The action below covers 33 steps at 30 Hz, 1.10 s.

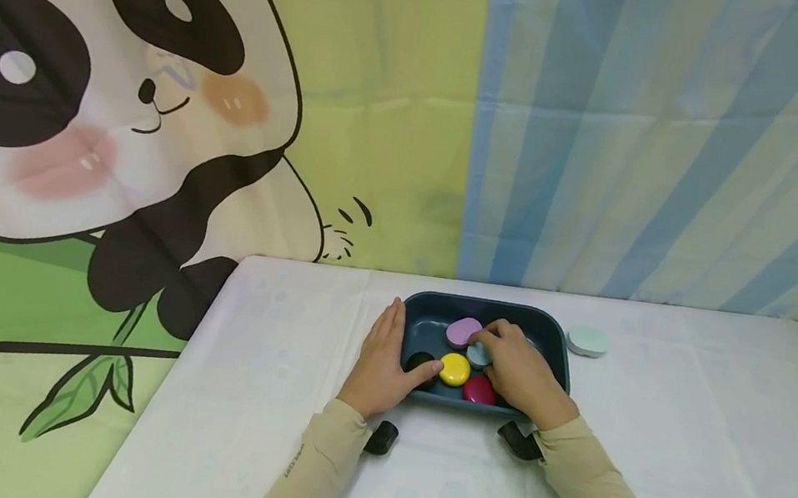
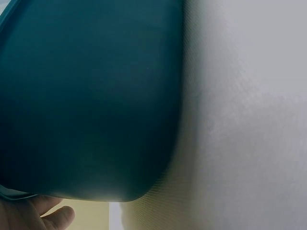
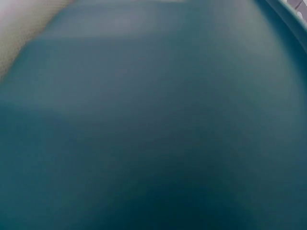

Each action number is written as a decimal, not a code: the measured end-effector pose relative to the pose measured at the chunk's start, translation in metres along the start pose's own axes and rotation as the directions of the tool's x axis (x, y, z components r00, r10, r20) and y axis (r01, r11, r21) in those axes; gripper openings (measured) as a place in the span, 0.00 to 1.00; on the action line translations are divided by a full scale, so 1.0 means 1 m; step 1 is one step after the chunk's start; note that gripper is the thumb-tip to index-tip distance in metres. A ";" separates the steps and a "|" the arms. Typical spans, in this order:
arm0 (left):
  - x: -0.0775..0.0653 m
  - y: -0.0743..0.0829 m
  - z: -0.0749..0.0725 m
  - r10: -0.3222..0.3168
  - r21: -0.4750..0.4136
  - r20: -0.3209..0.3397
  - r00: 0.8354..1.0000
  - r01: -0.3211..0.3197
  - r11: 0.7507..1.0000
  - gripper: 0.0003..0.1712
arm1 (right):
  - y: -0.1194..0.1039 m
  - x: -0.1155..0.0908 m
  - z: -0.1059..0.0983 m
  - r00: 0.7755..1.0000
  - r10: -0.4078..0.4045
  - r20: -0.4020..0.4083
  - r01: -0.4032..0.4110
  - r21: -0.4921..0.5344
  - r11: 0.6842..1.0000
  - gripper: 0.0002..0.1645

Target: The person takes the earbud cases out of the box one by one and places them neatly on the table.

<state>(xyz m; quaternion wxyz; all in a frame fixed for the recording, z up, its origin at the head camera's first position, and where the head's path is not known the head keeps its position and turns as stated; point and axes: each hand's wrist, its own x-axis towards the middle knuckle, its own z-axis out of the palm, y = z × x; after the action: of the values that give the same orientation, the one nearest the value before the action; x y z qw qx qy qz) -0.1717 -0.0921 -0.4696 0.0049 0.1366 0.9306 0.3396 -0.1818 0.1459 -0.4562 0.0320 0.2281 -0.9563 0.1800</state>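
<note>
Dark blue tray [image 1: 427,333] on white-covered bench [image 1: 690,456]. Left hand [image 1: 379,371] along tray's left side, fingers straight, thumb reaching over the near-left corner by black piece [image 1: 418,359]. Right hand [image 1: 521,372] inside tray, narrow, fingers pinching light blue piece [image 1: 478,355]; yellow piece [image 1: 454,370], magenta piece [image 1: 480,390], purple piece [image 1: 463,332] nearby in tray. Pale green piece [image 1: 587,341] on bench, just right of tray.

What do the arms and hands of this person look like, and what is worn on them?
The left sleeve and right sleeve are beige and reach the wrists. Small dark lettering, hard to read, runs along the left one. The left hand and right hand wear no gloves. A black piece, likely a wrist camera, shows by each wrist.
</note>
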 end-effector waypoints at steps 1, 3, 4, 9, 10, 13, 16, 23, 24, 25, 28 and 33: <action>0.000 0.000 0.000 0.002 0.000 0.000 1.000 -0.002 1.000 0.65 | 0.000 0.000 0.000 1.000 0.008 0.005 -0.008 -0.002 1.000 0.23; -0.001 0.001 0.000 0.003 0.001 0.000 1.000 -0.003 1.000 0.65 | 0.001 0.000 0.000 1.000 0.018 0.013 -0.018 -0.007 1.000 0.23; -0.001 0.001 0.000 0.005 0.001 -0.002 1.000 -0.005 1.000 0.65 | 0.001 0.000 0.000 1.000 0.019 0.017 -0.019 -0.009 1.000 0.23; -0.002 0.001 0.001 0.003 0.003 0.001 1.000 -0.003 1.000 0.65 | 0.002 0.000 0.001 1.000 0.002 0.020 -0.001 -0.017 1.000 0.24; -0.002 0.000 0.001 0.004 0.002 0.000 1.000 -0.004 1.000 0.65 | 0.002 0.000 0.001 1.000 -0.003 0.018 0.003 -0.021 1.000 0.24; -0.001 0.000 0.001 0.003 0.003 0.003 1.000 -0.003 1.000 0.65 | 0.001 -0.002 0.001 1.000 -0.009 0.008 0.010 -0.034 0.999 0.25; -0.001 -0.001 0.002 0.001 0.003 0.004 1.000 -0.001 1.000 0.65 | 0.001 -0.003 0.001 1.000 -0.013 -0.003 0.013 -0.036 0.999 0.26; -0.002 -0.001 0.002 0.013 0.000 -0.006 1.000 -0.013 1.000 0.64 | 0.000 -0.005 0.000 1.000 -0.002 -0.022 0.001 -0.023 1.000 0.25; -0.002 -0.001 0.002 0.014 -0.002 -0.010 1.000 -0.014 1.000 0.64 | 0.001 -0.005 0.000 1.000 0.001 -0.025 -0.001 -0.021 1.000 0.25; -0.002 -0.001 0.002 0.012 -0.002 -0.010 1.000 -0.012 1.000 0.64 | 0.001 -0.005 -0.001 1.000 0.004 -0.028 -0.005 -0.020 1.000 0.25; -0.002 -0.001 0.002 0.004 -0.004 -0.009 1.000 -0.004 1.000 0.64 | 0.002 -0.005 -0.001 0.999 0.007 -0.044 -0.008 -0.015 1.000 0.24; -0.001 -0.001 0.002 -0.012 -0.005 -0.001 1.000 0.012 1.000 0.65 | 0.004 -0.006 -0.002 0.997 -0.011 -0.079 0.012 0.012 1.000 0.25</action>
<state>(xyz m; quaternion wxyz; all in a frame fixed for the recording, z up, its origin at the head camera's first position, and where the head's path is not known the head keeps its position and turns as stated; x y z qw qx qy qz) -0.1708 -0.0920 -0.4715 0.0069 0.1306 0.9305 0.3422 -0.1784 0.1523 -0.4566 0.0695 0.2263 -0.9519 0.1947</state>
